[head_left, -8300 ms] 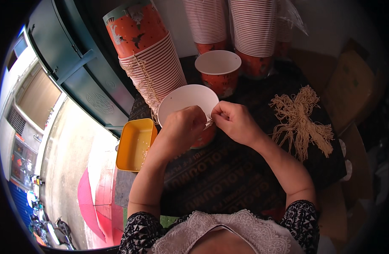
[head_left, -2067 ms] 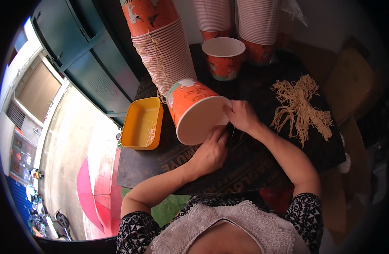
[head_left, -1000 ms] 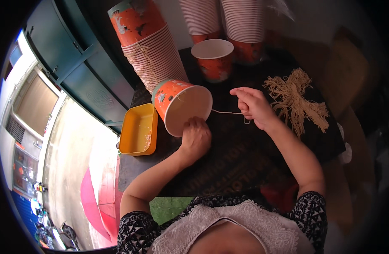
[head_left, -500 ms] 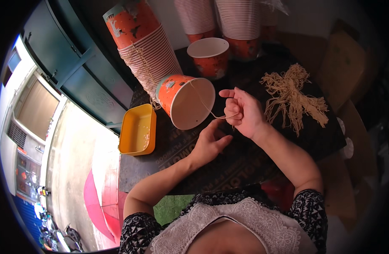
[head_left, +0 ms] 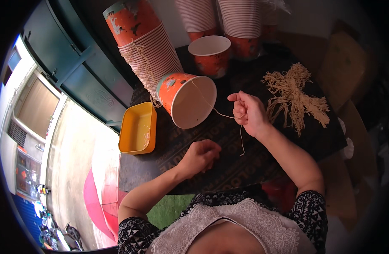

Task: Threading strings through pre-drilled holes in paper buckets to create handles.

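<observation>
An orange paper bucket (head_left: 175, 95) with grey-green and white patches lies on its side, its white mouth turned toward me. A thin beige string (head_left: 222, 114) runs from its rim to my right hand (head_left: 251, 114). That hand is closed on the string, and a loose end dangles below the fingers. Lower and to the left, my left hand (head_left: 199, 158) hovers over the dark table (head_left: 232, 169), apart from bucket and string. Its fingers are curled inward, and whatever they might hold is hidden. A bundle of similar strings (head_left: 298, 95) lies to the right.
A tall leaning stack of buckets (head_left: 154, 55), strings hanging down its side, stands behind the lying one. One upright bucket (head_left: 211, 59) and more stacks (head_left: 240, 23) are at the back. A yellow plastic tub (head_left: 137, 128) with small scraps sits left, near a green metal door (head_left: 82, 63).
My left hand has come away from the string and drawn back toward me, its fingers curling. My right hand has shifted slightly right and down, and the string's end now hangs free.
</observation>
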The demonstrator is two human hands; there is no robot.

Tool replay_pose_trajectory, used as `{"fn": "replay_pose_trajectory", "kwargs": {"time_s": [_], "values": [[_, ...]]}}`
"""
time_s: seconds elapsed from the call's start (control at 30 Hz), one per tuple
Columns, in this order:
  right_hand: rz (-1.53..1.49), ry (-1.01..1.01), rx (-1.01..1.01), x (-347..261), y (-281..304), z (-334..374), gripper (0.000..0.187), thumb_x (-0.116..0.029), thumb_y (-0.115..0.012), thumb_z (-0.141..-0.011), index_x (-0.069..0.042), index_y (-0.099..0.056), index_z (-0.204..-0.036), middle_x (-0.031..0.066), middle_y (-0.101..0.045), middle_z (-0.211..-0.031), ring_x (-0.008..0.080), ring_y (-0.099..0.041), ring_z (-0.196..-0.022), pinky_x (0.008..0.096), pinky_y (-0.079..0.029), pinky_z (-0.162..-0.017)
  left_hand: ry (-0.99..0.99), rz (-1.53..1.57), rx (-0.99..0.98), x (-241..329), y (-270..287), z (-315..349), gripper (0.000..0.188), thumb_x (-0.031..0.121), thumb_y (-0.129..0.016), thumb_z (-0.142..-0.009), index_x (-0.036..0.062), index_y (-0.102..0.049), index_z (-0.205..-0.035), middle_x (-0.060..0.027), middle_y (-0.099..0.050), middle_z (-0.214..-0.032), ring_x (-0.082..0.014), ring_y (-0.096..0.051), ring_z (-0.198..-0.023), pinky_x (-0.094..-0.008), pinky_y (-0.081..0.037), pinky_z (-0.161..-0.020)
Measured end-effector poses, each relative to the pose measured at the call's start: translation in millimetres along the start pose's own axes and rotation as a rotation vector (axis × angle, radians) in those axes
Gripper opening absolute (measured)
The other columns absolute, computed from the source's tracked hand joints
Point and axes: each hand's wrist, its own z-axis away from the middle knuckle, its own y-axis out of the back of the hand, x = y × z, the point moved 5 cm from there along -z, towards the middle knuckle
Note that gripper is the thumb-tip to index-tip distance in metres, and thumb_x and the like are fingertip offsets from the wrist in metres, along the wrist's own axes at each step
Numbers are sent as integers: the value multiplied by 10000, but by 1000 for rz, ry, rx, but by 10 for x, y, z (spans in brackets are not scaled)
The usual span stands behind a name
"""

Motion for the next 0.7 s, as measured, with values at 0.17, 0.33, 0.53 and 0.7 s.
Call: {"fn": "replay_pose_trajectory", "kwargs": {"time_s": [0.17,0.33,0.53,0.7], "values": [[-74,-29,-46,36,-157,19,326,-322,-417,-1005,-32,-564,-990,-68,-368,-561,35,-269,-429,200,-204,-387,-109,20,66,120,-46,-174,380,68,-574,-885,-25,-507,-1247,-60,-621,-778,-99,-552,-528,-231,-451,-439],[-164,-42,-89,18,-321,1,341,-331,-411,-1005,-24,-560,-996,-63,-371,-571,43,-273,-434,204,-206,-390,-191,391,-110,251,-278,-372,415,89,-594,-918,-28,-464,-1295,-65,-631,-812,-118,-577,-552,-236,-483,-464],[-109,55,35,-36,-14,-73,303,-292,-429,-994,-25,-570,-977,-62,-377,-566,43,-275,-436,201,-207,-396,1,299,-161,106,-221,-184,204,183,-534,-984,-6,-609,-973,-46,-621,-731,-105,-575,-548,-231,-480,-462],[-70,4,48,58,88,-40,275,-269,-450,-980,-25,-575,-957,-45,-412,-574,57,-328,-446,205,-254,-403,109,64,-50,105,-34,-41,205,181,-532,-959,9,-643,-969,-33,-616,-662,-93,-547,-486,-230,-440,-401]]}}
